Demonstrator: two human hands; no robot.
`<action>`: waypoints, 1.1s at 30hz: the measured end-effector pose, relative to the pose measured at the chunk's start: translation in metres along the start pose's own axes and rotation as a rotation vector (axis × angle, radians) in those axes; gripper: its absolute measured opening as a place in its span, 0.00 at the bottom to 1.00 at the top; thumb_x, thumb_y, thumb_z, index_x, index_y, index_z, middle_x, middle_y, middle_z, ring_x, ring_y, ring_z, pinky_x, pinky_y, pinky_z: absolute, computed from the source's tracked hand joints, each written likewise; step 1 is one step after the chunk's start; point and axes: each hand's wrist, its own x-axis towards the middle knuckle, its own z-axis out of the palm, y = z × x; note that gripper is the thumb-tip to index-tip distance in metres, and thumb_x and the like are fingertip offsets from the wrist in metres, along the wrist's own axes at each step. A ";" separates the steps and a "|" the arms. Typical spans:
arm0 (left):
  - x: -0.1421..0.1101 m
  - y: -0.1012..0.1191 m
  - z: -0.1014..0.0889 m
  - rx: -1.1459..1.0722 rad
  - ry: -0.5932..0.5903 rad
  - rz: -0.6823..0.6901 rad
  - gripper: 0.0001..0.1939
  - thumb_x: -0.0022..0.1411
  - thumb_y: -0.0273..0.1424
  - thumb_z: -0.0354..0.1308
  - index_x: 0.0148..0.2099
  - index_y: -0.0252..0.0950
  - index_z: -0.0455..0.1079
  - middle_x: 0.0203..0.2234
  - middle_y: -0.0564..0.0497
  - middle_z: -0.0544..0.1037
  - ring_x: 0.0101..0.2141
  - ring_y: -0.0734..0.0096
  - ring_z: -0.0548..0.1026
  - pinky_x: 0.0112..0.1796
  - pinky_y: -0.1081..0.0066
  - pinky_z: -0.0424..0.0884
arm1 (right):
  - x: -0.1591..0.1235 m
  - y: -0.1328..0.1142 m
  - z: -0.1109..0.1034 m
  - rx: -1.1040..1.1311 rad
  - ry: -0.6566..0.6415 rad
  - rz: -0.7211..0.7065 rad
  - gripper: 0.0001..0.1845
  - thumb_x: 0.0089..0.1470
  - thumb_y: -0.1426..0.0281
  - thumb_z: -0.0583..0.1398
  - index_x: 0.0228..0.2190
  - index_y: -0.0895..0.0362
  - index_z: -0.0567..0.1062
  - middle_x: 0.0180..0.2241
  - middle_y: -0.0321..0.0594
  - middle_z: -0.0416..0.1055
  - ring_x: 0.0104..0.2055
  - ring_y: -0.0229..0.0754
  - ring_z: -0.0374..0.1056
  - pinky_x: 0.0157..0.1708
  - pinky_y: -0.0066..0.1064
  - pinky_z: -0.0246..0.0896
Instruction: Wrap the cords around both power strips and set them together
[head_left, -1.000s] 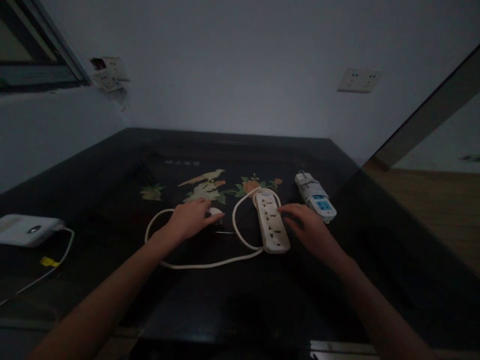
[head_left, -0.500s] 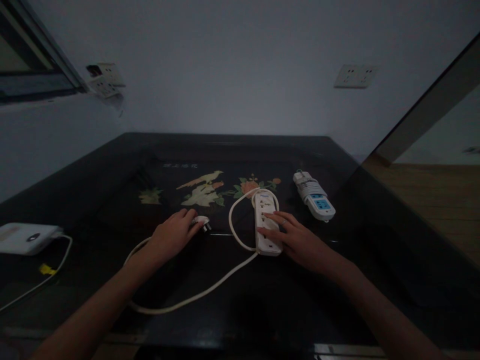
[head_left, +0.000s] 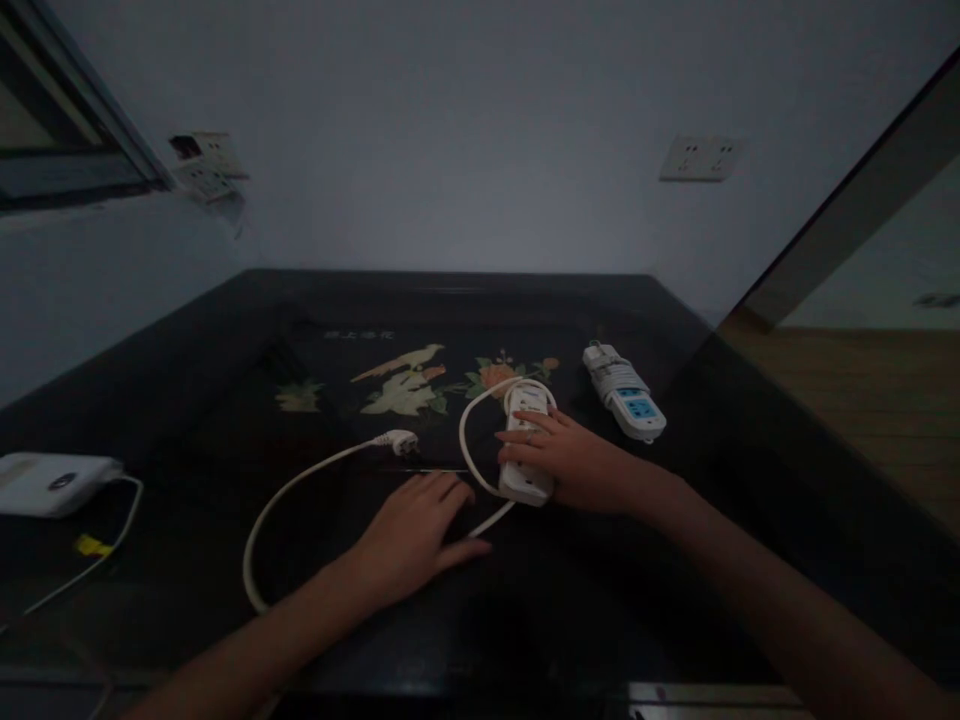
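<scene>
A white power strip lies near the middle of the dark table, its cord looped around its far end. My right hand reaches across it from the right, fingers wrapped over the sockets and the thumb hidden; it is closed on the strip. Just left of the strip, my left hand hovers or rests over the white cord. Its thumb and fingers are apart, and part of the cord is hidden beneath it. Beyond that hand, the cord's plug lies loose on the table.
Right of the strip is a second power strip with blue sockets and its cord wound round it. A white box-like device with a cable sits at the far left. Wall sockets are on the wall behind the table.
My left hand has let go of the plug and moved right and nearer, over the cord. My right hand's fingers have wrapped further over the strip, which has shifted slightly left.
</scene>
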 end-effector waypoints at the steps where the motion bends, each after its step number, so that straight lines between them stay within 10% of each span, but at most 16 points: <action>1: -0.001 0.010 0.005 -0.001 -0.034 0.006 0.21 0.59 0.46 0.57 0.47 0.35 0.67 0.42 0.45 0.75 0.43 0.56 0.72 0.45 0.57 0.70 | 0.005 0.000 -0.004 -0.007 -0.002 -0.025 0.29 0.49 0.78 0.59 0.54 0.54 0.65 0.59 0.45 0.61 0.64 0.57 0.48 0.59 0.58 0.42; 6: -0.002 0.031 0.023 -0.002 -0.162 -0.064 0.10 0.67 0.28 0.47 0.46 0.35 0.67 0.38 0.46 0.78 0.39 0.61 0.77 0.40 0.63 0.73 | 0.030 0.001 -0.018 -0.002 -0.023 -0.083 0.30 0.45 0.73 0.65 0.51 0.59 0.67 0.52 0.48 0.68 0.56 0.52 0.60 0.55 0.45 0.53; 23: -0.011 0.030 0.011 -0.142 -0.165 -0.084 0.15 0.68 0.31 0.45 0.55 0.40 0.62 0.39 0.47 0.79 0.37 0.59 0.79 0.35 0.65 0.74 | 0.043 0.003 0.001 0.225 0.137 -0.089 0.28 0.50 0.65 0.64 0.52 0.57 0.68 0.54 0.48 0.66 0.56 0.48 0.61 0.55 0.41 0.56; 28: -0.013 0.023 0.010 -0.183 -0.133 -0.083 0.16 0.67 0.35 0.48 0.56 0.41 0.62 0.39 0.48 0.80 0.36 0.62 0.79 0.35 0.68 0.73 | -0.005 0.015 -0.001 0.487 0.562 0.275 0.12 0.57 0.67 0.57 0.43 0.56 0.73 0.44 0.44 0.74 0.47 0.44 0.69 0.47 0.37 0.63; 33: -0.004 0.008 0.003 -0.274 0.014 -0.043 0.13 0.67 0.34 0.48 0.52 0.41 0.66 0.44 0.48 0.76 0.43 0.64 0.76 0.43 0.66 0.72 | -0.034 0.024 0.028 0.605 0.523 0.626 0.10 0.55 0.66 0.56 0.32 0.57 0.75 0.29 0.39 0.75 0.30 0.41 0.71 0.30 0.32 0.65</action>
